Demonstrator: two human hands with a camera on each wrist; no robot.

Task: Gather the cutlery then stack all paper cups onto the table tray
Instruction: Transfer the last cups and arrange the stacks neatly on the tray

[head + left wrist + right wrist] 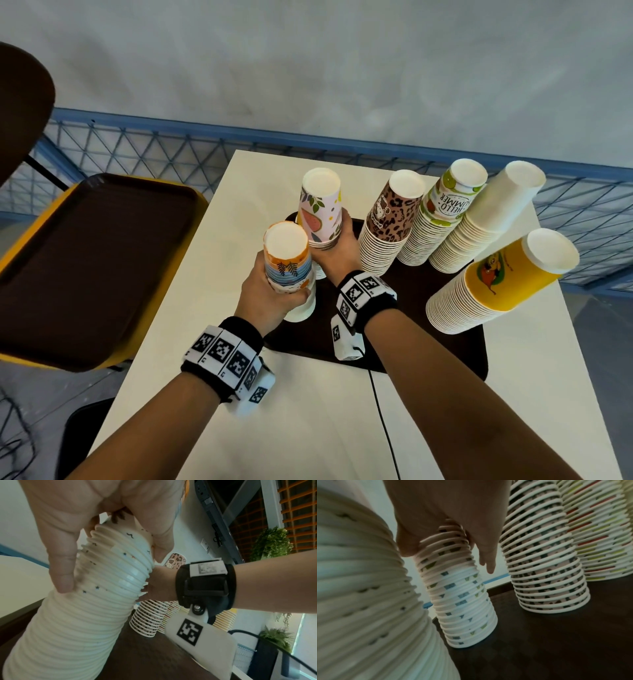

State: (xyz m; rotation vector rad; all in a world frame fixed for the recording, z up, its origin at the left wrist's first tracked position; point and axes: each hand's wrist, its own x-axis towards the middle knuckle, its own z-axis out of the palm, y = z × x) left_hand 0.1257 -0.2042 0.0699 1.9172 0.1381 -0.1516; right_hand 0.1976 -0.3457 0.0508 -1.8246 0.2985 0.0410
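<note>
Several tall stacks of upside-down paper cups stand on a dark brown tray (404, 346) on the white table. My left hand (270, 294) grips the orange-and-blue striped stack (289, 263) near its top; that stack (82, 615) stands at the tray's near left edge. My right hand (337, 245) wraps round the fruit-print stack (320, 209) just behind, and its fingers (488, 555) curl over the stack's (462, 601) upper rims. To the right stand a leopard-print stack (390, 222), a lime "Hello Summer" stack (442, 212), a plain white stack (486, 219) and a yellow stack (496, 284). No cutlery shows.
A second brown tray (89, 260) lies on a yellow chair to the left of the table (239, 411). A blue mesh fence (137, 150) runs behind the table. A black cable (380, 411) trails from my right wrist across the table front.
</note>
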